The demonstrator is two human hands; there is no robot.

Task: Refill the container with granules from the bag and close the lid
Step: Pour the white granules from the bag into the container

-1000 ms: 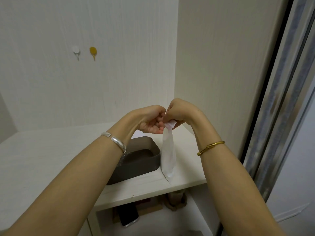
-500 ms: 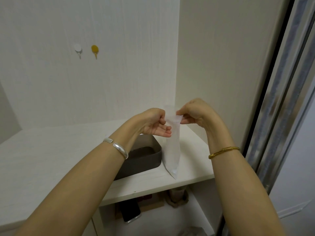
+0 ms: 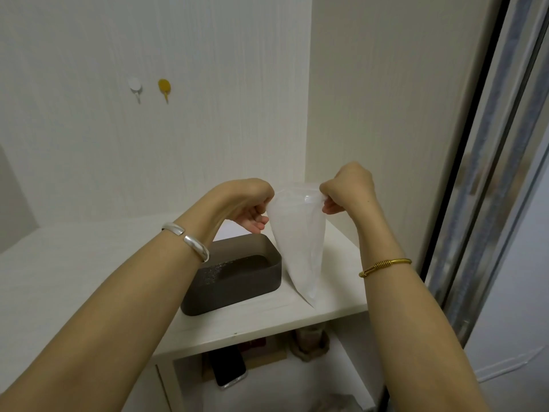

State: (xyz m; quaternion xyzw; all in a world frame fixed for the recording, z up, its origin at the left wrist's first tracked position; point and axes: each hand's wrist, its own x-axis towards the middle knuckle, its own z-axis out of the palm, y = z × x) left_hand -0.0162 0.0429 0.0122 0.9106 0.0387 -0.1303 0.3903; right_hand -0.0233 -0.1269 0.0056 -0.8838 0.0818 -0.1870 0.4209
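Note:
A white translucent bag (image 3: pixel 298 242) hangs in the air above the right end of the shelf, tapering to a point at the bottom. My left hand (image 3: pixel 249 205) pinches its top left corner and my right hand (image 3: pixel 346 188) pinches its top right corner, so the top edge is stretched wide. Just left of the bag stands a dark brown rectangular container (image 3: pixel 246 281), open, with dark granules low inside. No lid is visible.
The container stands on a white shelf (image 3: pixel 74 263) in a corner of white walls. Two hooks, white (image 3: pixel 135 86) and yellow (image 3: pixel 164 87), hang on the back wall. Below the shelf lie a phone (image 3: pixel 228 370) and small items. A sliding door frame (image 3: pixel 490 173) runs along the right.
My hands have moved apart, pulling the bag's top from a bunched pinch to a wide stretched edge. The bag has turned broadside and spread out.

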